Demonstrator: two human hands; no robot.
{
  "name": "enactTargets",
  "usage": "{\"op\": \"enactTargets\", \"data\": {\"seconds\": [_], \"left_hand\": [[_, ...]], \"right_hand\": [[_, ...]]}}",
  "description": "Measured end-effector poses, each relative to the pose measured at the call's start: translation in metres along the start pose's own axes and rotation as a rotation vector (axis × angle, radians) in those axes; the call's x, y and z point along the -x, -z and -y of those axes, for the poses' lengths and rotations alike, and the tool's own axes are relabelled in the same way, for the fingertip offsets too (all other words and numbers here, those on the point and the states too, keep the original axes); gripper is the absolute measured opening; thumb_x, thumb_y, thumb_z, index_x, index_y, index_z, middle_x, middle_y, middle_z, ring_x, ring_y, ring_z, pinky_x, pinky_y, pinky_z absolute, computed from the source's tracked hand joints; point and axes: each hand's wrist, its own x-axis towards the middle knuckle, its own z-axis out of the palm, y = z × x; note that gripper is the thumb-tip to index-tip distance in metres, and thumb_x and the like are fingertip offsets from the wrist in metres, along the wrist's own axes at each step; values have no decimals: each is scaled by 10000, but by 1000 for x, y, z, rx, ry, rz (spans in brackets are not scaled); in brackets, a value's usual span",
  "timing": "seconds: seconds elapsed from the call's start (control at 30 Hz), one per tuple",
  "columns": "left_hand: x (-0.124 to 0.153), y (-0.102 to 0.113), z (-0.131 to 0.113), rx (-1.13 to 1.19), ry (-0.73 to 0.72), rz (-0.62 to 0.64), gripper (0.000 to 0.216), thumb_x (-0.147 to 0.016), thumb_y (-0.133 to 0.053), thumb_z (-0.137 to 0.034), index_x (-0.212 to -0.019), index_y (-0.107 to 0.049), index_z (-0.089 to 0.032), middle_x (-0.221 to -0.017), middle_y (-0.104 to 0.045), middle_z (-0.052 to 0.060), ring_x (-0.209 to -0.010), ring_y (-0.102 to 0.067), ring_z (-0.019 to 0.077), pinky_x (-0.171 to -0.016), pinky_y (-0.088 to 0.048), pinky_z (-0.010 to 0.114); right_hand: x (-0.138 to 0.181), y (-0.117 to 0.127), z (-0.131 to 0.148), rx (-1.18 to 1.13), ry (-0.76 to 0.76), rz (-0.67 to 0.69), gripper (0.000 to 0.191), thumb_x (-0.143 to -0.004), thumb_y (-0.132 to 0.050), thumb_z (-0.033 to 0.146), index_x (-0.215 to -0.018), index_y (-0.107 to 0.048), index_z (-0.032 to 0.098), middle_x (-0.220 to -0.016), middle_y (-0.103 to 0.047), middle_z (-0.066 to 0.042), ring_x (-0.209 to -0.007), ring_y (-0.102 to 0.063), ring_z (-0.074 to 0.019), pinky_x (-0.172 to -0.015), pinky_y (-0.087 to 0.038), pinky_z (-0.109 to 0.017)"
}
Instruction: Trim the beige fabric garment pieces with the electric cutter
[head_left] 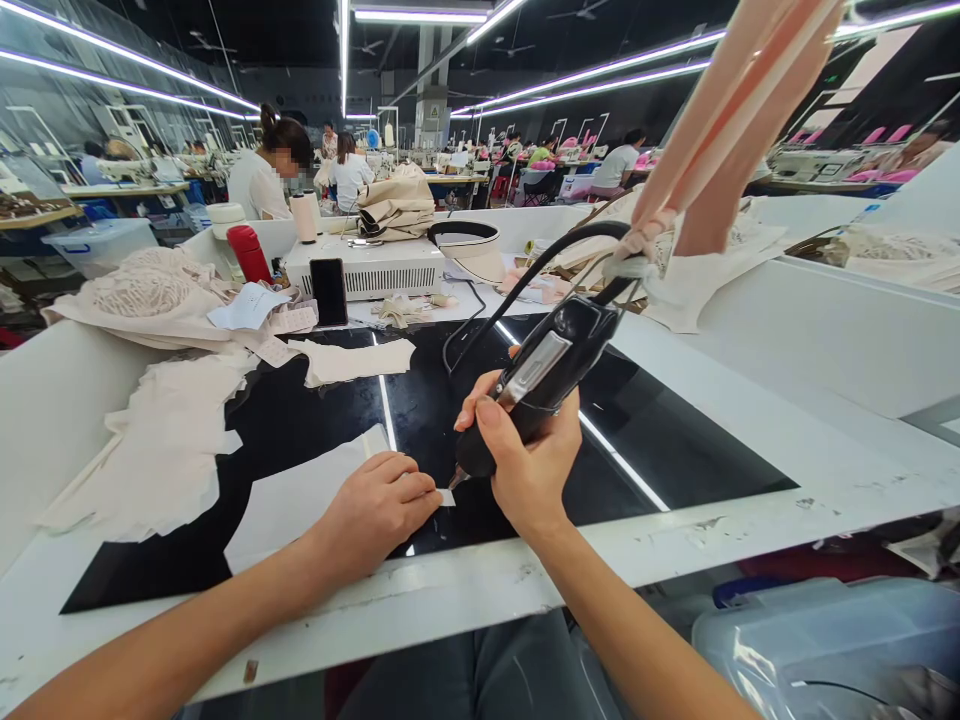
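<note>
Gripping: right hand (536,475), around black tool (536,372)
Left hand (382,505): fingers together on white strip (448,497)
Black panel (675,450): stretches rightward, white-bordered

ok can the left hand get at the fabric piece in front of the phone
Probably yes: only the flat white sheet and black panel seem to lie between the left hand and that fabric piece, with the handheld tool off to the right.

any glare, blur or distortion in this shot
Head view: ceiling lights reflect as bright streaks on the black board; head view: wide-angle stretching toward the edges; head view: the hanging pink cloth looks softer than the black tool in the right hand; head view: pixelation hides one co-worker's face.
</note>
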Motion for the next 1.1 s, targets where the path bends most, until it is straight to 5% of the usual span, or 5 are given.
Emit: {"op": "enactTargets", "data": {"seconds": [1.1], "left_hand": [[0,1,0,-6,-20,10,237,-1116,-457,-127,-1170,-686,-148,-947,-720,52,-892,-648,216,-861,-563,374]], "right_hand": [[4,5,6,-40,-7,62,287,-838,-796,299,-979,-548,275,-771,-675,65,-540,-606,-117,-526,-550,-275]]}}
